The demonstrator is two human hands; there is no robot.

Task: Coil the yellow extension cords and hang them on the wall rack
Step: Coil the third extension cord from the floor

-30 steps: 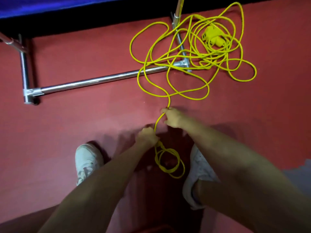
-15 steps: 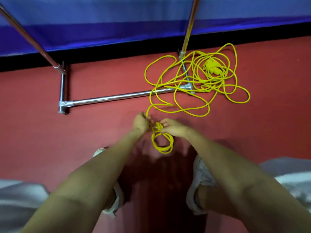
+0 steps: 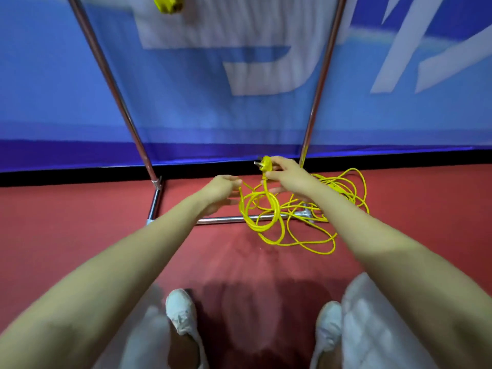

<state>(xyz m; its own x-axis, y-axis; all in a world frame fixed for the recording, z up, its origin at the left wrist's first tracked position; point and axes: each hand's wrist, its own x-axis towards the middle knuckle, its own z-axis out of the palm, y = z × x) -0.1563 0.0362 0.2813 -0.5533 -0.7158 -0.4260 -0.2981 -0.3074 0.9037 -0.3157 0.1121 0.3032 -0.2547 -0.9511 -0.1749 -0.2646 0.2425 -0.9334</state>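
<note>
Coiling's barely begun: my right hand (image 3: pixel 287 175) pinches the yellow plastic plug (image 3: pixel 266 165), small loops (image 3: pixel 262 211) dangling below; my left hand (image 3: pixel 222 189) is spread beside them, ready to gather the thin yellow extension cord (image 3: pixel 343 193) heaped on the red floor (image 3: pixel 80 222)

Red floor (image 3: pixel 80 249), smooth, runs back to a blue banner. Chrome rack base (image 3: pixel 221 220) stands on it. Loose yellow cord (image 3: pixel 348 191) lies tangled on the floor, draped over the base bar. Two white shoes (image 3: pixel 181 310) nearer.
</note>
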